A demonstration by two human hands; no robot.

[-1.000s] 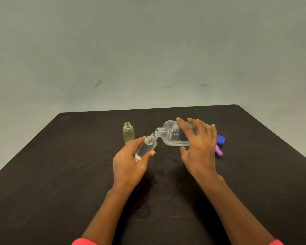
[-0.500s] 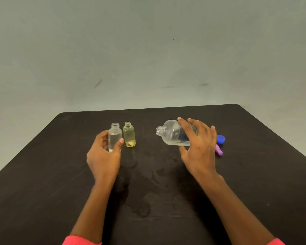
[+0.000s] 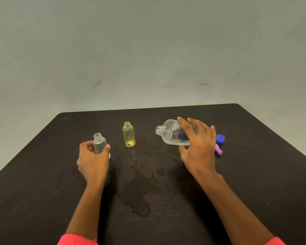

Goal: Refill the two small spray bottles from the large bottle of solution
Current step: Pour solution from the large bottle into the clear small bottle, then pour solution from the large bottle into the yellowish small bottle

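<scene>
My left hand (image 3: 93,160) grips a small clear spray bottle (image 3: 99,142), uncapped and upright, at the left of the dark table (image 3: 42,191). A small yellow-tinted bottle (image 3: 128,134), also uncapped, stands alone to its right, apart from both hands. My right hand (image 3: 198,147) holds the large clear bottle (image 3: 171,132) tipped on its side above the table, its open neck pointing left; a little liquid lies along its lower side.
A blue cap (image 3: 220,138) and a purple spray top (image 3: 218,150) lie on the table just behind my right hand. A damp patch (image 3: 141,188) darkens the tabletop between my forearms. A plain grey wall rises beyond the far edge.
My left hand carried the clear small bottle away from the large bottle's mouth to the left, past the yellow one, and turned it upright. The large bottle stayed tipped in my right hand.
</scene>
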